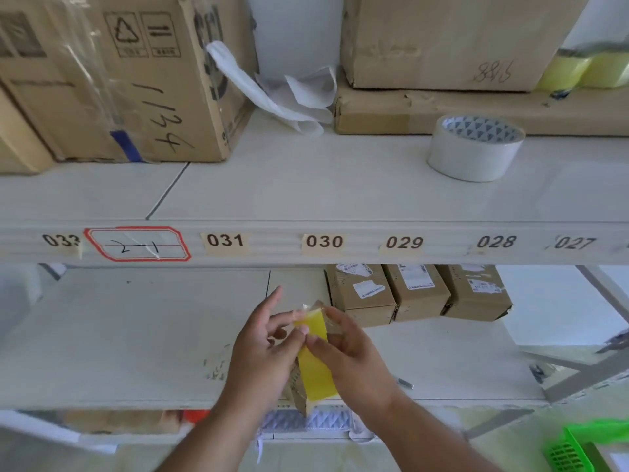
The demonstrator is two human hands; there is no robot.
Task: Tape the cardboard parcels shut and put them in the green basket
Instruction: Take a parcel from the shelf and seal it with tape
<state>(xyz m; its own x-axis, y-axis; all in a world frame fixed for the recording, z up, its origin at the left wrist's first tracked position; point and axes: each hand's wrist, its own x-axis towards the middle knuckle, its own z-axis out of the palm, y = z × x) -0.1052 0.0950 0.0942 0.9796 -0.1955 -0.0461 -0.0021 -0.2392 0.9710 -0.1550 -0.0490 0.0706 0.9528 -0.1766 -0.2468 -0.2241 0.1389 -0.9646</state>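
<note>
A small cardboard parcel (299, 393) is held upright between my hands in front of the lower shelf. A strip of yellow tape (315, 362) runs down its face and over its top end. My left hand (262, 349) grips the parcel's left side, its fingers pressing the tape near the top. On the right side, my right hand (350, 356) grips the parcel with its thumb on the tape. The green basket (575, 449) shows partly at the bottom right corner. Three more cardboard parcels (418, 291) stand side by side on the lower shelf, behind my hands.
A white tape roll (474, 148) lies on the upper shelf, and yellow tape rolls (578, 69) sit at the far right. Large cardboard boxes (112, 80) and crumpled white paper (272, 93) fill the back of that shelf. Its front rail (323, 241) carries number labels.
</note>
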